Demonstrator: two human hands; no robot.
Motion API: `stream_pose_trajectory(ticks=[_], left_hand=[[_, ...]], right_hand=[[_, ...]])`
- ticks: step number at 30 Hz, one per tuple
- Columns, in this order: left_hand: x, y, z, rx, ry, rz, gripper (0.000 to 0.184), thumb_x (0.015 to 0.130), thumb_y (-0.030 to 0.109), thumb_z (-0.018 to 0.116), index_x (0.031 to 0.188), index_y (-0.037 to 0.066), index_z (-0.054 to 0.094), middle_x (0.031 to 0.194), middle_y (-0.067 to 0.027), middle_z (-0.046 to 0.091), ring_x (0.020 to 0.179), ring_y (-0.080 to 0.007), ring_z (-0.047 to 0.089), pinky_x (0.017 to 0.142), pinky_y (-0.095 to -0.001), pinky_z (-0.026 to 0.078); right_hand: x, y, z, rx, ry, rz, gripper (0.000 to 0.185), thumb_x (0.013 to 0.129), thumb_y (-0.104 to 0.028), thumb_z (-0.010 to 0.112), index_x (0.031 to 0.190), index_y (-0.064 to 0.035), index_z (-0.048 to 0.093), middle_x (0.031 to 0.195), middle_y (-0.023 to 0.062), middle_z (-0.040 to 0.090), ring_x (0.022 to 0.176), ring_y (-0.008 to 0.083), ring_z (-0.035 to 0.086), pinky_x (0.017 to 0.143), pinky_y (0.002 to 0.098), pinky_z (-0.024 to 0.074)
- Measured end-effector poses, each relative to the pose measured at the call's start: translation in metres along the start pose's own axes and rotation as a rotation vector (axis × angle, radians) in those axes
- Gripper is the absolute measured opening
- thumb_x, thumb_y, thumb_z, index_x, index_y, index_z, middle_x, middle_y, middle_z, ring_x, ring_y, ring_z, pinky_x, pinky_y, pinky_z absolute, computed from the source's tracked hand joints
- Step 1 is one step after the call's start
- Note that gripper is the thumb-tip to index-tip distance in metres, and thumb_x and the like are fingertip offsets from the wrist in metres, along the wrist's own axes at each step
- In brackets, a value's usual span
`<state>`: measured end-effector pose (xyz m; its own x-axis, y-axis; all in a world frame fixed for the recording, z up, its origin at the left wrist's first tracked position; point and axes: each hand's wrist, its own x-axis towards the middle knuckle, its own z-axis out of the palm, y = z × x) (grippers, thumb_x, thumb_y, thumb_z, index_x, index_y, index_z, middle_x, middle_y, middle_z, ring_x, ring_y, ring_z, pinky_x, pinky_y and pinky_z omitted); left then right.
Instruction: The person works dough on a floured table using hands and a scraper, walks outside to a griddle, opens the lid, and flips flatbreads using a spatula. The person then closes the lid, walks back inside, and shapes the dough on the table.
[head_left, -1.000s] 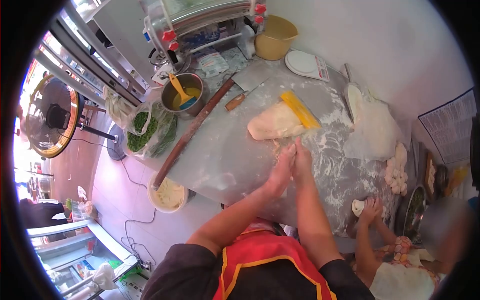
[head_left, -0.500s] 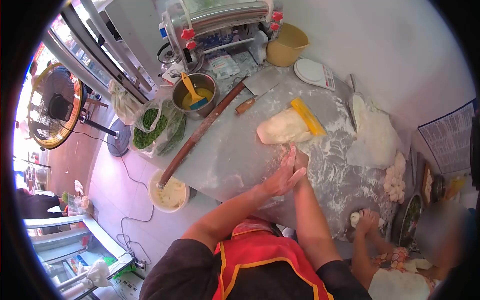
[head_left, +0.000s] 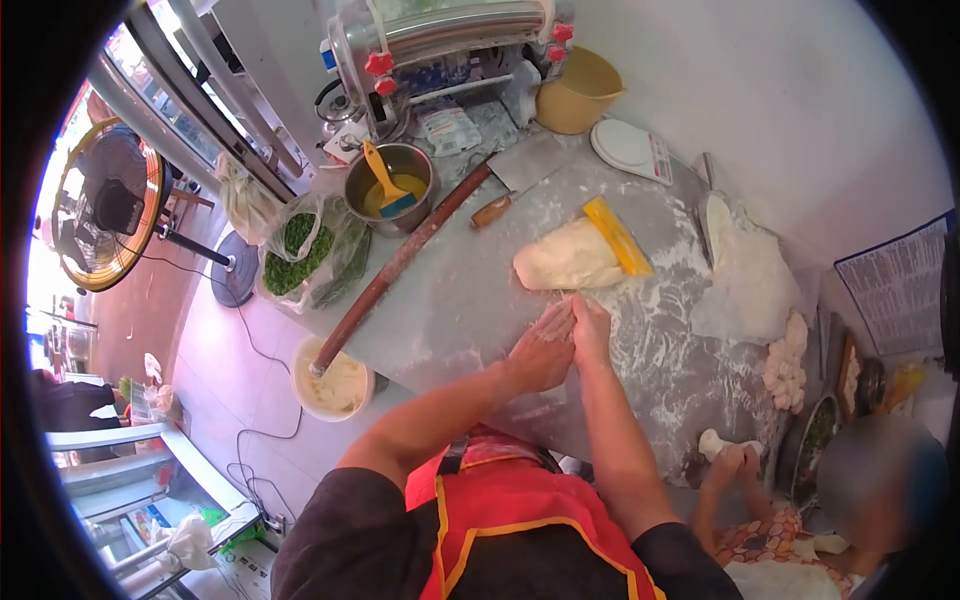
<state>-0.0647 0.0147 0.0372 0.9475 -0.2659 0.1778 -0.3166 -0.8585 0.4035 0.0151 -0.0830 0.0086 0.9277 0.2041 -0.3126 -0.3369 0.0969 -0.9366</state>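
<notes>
My left hand (head_left: 543, 352) and my right hand (head_left: 590, 328) are pressed against each other over the steel table, just below a pale dough lump (head_left: 562, 256). Flour whitens the left fingers, which lie fairly straight against the right hand. The right fingers look curled in; whatever they may hold is hidden. Neither hand touches the dough. Across the dough's right end lies a yellow dough scraper (head_left: 617, 236).
A long wooden rolling pin (head_left: 405, 262) lies left, near a pot (head_left: 400, 160) with a brush. Beyond are a scale (head_left: 630, 150) and a dough roller machine (head_left: 450, 45). A co-worker's hands (head_left: 735, 465) hold dough at lower right. Small dough pieces (head_left: 786, 365) lie nearby.
My hands have shifted against each other: the left has slid lower and left, and the right now shows more, with its fingers curled. The co-worker's dough has stretched out longer to the left.
</notes>
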Motion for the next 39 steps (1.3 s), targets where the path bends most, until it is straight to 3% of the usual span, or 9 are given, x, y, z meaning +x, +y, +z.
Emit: stream_pose_trajectory(ticks=[6,9,13,18,19,22,25,34,39], left_hand=[[0.003,-0.006,-0.002,-0.880,0.174,-0.399,0.049,0.093,0.024,0.045,0.138,0.004,0.043,0.143,-0.0207,0.041,0.138,-0.0328,0.032,0.116,-0.0408,0.020],[0.028,0.009,0.019,-1.370,0.400,-0.685,0.048,0.096,0.031,0.043,0.137,0.005,0.043,0.143,-0.0154,0.042,0.135,-0.0300,0.036,0.112,-0.0390,0.027],[0.043,-0.038,0.013,-1.499,0.237,-0.854,0.063,0.098,0.049,0.035,0.146,0.009,0.031,0.147,-0.0175,0.036,0.134,-0.0315,0.035,0.109,-0.0406,0.030],[0.043,-0.014,0.008,-1.386,0.480,-0.923,0.051,0.096,0.030,0.052,0.135,0.002,0.035,0.129,-0.0117,0.050,0.117,-0.0240,0.048,0.103,-0.0385,0.037],[0.035,-0.015,0.005,-1.360,0.425,-0.631,0.058,0.095,0.028,0.053,0.141,0.002,0.029,0.133,-0.0173,0.047,0.124,-0.0301,0.045,0.105,-0.0409,0.034],[0.027,-0.016,-0.004,-0.489,0.555,-0.732,0.059,0.090,0.022,0.059,0.139,0.000,0.034,0.134,-0.0221,0.046,0.129,-0.0373,0.040,0.107,-0.0458,0.031],[0.025,-0.018,-0.016,-0.221,0.611,-0.520,0.057,0.084,0.016,0.060,0.136,0.003,0.042,0.135,-0.0170,0.046,0.126,-0.0365,0.042,0.107,-0.0478,0.032],[0.012,-0.016,-0.030,-0.009,0.600,-0.088,0.058,0.078,0.010,0.060,0.135,0.008,0.046,0.134,-0.0111,0.048,0.127,-0.0340,0.043,0.107,-0.0470,0.032],[0.010,-0.020,-0.027,-0.411,0.540,-0.430,0.067,0.075,0.009,0.063,0.138,0.002,0.040,0.135,-0.0172,0.046,0.130,-0.0356,0.038,0.109,-0.0458,0.030]], right_hand=[[0.000,-0.039,0.002,-0.167,-0.142,0.267,0.072,0.097,-0.061,0.034,0.120,0.0034,0.058,0.107,0.0099,0.062,0.094,0.0147,0.056,0.082,0.0301,0.0460],[-0.023,-0.029,0.044,0.185,0.012,0.232,0.089,0.093,-0.070,0.024,0.145,0.0020,0.030,0.139,0.0126,0.044,0.123,0.0154,0.042,0.104,0.0331,0.0331],[-0.070,-0.052,0.057,0.135,-0.307,0.182,0.082,0.096,-0.064,0.022,0.149,-0.0024,0.020,0.156,0.0089,0.019,0.143,0.0184,0.016,0.116,0.0352,0.0142],[-0.053,-0.061,0.048,0.371,-0.311,0.185,0.072,0.100,-0.057,0.020,0.145,-0.0021,0.029,0.149,0.0097,0.033,0.137,0.0205,0.030,0.114,0.0363,0.0220],[-0.044,-0.062,0.039,0.518,-0.250,0.228,0.056,0.103,-0.043,0.033,0.138,0.0004,0.039,0.136,0.0097,0.048,0.126,0.0211,0.045,0.108,0.0350,0.0332],[-0.046,-0.051,0.035,0.262,-0.253,0.110,0.037,0.101,-0.024,0.044,0.128,0.0015,0.048,0.120,0.0086,0.057,0.109,0.0188,0.056,0.097,0.0316,0.0435],[-0.048,-0.039,0.045,0.204,-0.146,0.019,0.022,0.098,-0.010,0.049,0.116,0.0019,0.054,0.105,0.0069,0.062,0.094,0.0149,0.060,0.083,0.0273,0.0493],[-0.045,-0.055,0.057,0.321,0.008,0.328,0.025,0.099,-0.023,0.050,0.109,-0.0008,0.056,0.101,0.0093,0.062,0.089,0.0183,0.062,0.075,0.0321,0.0529],[-0.038,-0.047,0.029,0.371,-0.098,0.428,0.029,0.098,-0.029,0.053,0.110,-0.0029,0.057,0.099,0.0082,0.061,0.084,0.0159,0.061,0.071,0.0317,0.0527]])
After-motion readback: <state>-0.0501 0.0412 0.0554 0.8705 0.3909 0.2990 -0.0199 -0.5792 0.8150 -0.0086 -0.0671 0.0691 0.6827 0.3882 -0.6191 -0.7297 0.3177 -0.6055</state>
